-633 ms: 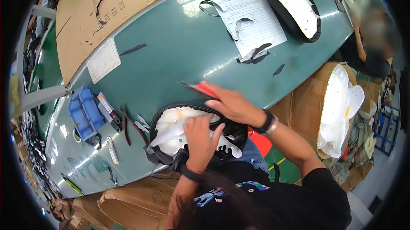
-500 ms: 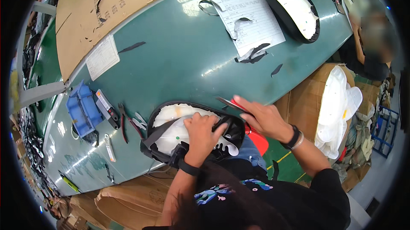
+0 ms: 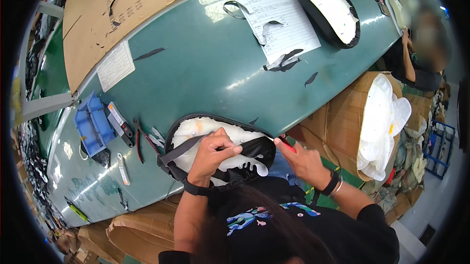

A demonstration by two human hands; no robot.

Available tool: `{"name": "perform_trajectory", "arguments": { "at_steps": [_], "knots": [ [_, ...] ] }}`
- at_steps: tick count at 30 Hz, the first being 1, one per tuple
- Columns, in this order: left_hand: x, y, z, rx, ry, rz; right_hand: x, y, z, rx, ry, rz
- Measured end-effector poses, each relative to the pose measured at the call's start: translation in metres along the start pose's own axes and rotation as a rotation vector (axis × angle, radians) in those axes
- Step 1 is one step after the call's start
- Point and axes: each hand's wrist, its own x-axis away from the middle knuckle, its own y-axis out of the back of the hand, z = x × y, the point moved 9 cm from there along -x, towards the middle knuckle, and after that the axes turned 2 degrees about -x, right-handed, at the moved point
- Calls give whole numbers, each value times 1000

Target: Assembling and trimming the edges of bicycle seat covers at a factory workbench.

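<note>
A black-covered, rounded cushion-like piece with a pale white underside lies at the near table edge, against my body. My left hand is closed over it, thumb and fingers pinched at the black cover material; exactly what they grip is hidden. A loose black strip crosses the white part beside that hand. My right hand is wrapped round a red-handled tool with a thin metal tip, which points left at the piece's right end. Whether the tool is a knife or something else I cannot make out.
To the left lie a blue tray, a utility knife and red-handled pliers. A similar black-and-white piece and paper sheets sit farther back. White shells rest in a carton at right, near another person.
My right hand has turned the red-handled tool so its tip points at the piece's right end. My left hand has gone from spread fingers to a pinch. The red object beneath my right hand is gone from view.
</note>
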Motion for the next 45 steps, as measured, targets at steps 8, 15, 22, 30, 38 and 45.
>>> {"name": "perform_trajectory", "arguments": {
  "at_steps": [8, 15, 22, 30, 38, 45],
  "knots": [
    [-18, -17, -68, -180, -283, 156, -1, 5, 3, -25, -196, -141],
    [-52, -82, -73, -1440, -667, -12, -39, 28, -9, -126, -151, -109],
    [-81, -49, -64, -497, -618, 172, 5, -9, 12, -134, -284, -242],
    [-68, 11, -66, -64, -55, 32, -4, 7, 24, 25, -350, -185],
    [-36, 32, -106, -369, -269, 72, -102, 53, 14, 112, 15, -132],
    [-74, -18, -96, -1461, -677, 212, -114, 39, 25, -66, -90, 14]
  ]
}}
